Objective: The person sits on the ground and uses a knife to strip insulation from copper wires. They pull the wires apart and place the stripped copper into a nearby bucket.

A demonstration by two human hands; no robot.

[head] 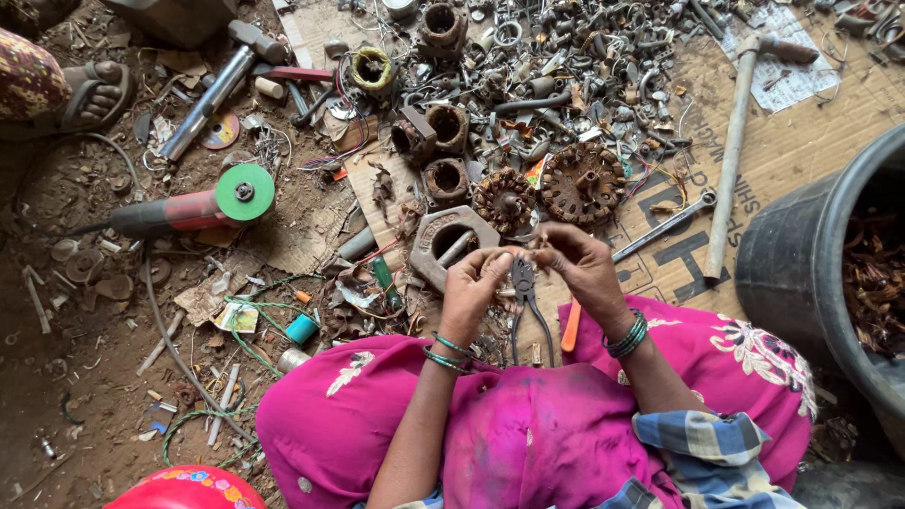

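We pinch a small scrap piece between the fingers of our left hand (pixel 474 283) and right hand (pixel 577 261), above the pliers (pixel 522 287) on our lap, best kept steady and gripped close.

The person wears a bright magenta garment (pixel 528 434) that covers both knees, with pale floral embroidery: a small sprig left of the left wrist, a larger flower patch to the right of the right forearm. The cloth carries dusty smudges near the waist. Below the magenta garment, at the picture's lower edge, a blue, white and yellow checked cloth (pixel 702 443) shows. Both forearms are bare. The left hand (pixel 476 287) has thin green bangles at its wrist; the right hand (pixel 580 264) has a thicker stack of green bangles.
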